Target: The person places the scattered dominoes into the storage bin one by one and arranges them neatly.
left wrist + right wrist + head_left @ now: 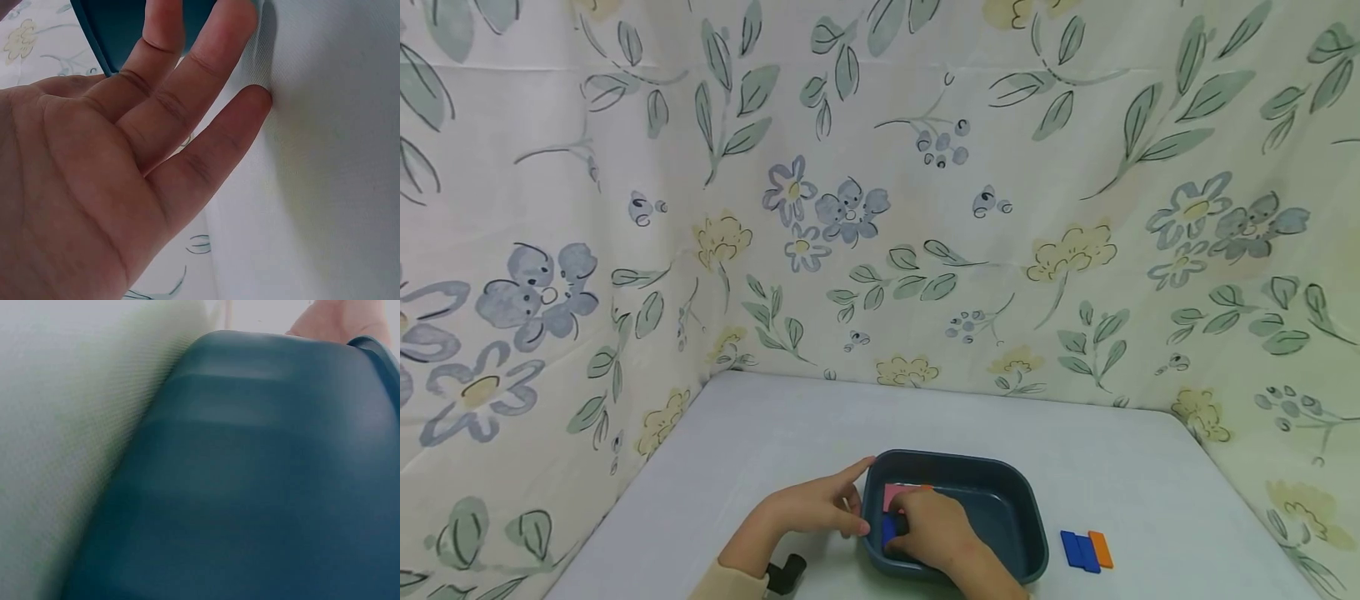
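Observation:
A dark teal bin (1000,492) stands on the white table. My left hand (812,504) touches its left side, the index finger stretched along the rim at the back corner and the thumb lower down. In the left wrist view the other fingers are loosely spread beside the bin wall. Reaching into the bin's left part, my right hand (936,529) pinches a blue tile (889,530) between fingers and thumb. Behind those fingers lie a pink piece (893,493) and a bit of an orange piece (927,487), partly hidden. The right wrist view shows only the bin's outer wall (250,475).
Two blue tiles (1079,552) and an orange tile (1101,550) lie side by side on the table (1165,500), right of the bin. A black object (787,575) shows by the left wrist. A flowered curtain (925,208) hangs behind and beside the table.

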The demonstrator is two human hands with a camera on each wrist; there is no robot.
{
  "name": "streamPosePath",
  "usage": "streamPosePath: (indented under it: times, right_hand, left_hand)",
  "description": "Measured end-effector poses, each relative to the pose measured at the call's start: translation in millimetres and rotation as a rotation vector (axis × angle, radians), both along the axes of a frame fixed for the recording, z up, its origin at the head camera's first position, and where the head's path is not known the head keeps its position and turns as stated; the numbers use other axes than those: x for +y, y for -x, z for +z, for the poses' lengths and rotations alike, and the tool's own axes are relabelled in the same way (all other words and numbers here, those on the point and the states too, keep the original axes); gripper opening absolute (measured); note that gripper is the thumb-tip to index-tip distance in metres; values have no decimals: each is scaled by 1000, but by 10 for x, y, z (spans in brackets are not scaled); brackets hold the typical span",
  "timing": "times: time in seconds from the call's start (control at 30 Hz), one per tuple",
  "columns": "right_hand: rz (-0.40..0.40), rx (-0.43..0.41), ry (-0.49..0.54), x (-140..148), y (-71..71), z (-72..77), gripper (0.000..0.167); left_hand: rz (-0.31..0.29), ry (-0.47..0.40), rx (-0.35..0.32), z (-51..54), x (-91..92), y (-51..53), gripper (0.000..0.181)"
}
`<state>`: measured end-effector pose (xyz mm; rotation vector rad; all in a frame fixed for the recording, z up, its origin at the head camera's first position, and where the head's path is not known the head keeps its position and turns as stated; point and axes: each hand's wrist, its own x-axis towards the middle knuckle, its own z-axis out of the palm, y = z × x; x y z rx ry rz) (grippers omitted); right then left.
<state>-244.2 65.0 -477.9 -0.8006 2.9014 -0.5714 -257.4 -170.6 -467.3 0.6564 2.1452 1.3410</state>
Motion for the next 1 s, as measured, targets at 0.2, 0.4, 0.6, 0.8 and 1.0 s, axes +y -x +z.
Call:
streamPosePath:
  times: [0.2, 0.4, 0.6, 0.8, 1.0]
  right_hand:
    - [-11, 9, -17, -24, 12, -20, 40]
    - [-20, 8, -26, -37, 29, -38, 42]
    - [-26, 10, -21, -40, 32, -48, 42]
    - [-45, 8, -28, -44, 33, -53, 43]
    - [-53, 9, -27, -58, 32, -54, 44]
  left_hand:
    - [2, 2, 0, 1, 4, 0, 97]
    - [2, 10, 9, 2, -2, 1, 98]
    - [0, 4, 6, -6, 0, 2, 97]
    - [3, 7, 2, -4, 4, 2, 98]
    - [3, 3, -5, -3, 3, 1, 98]
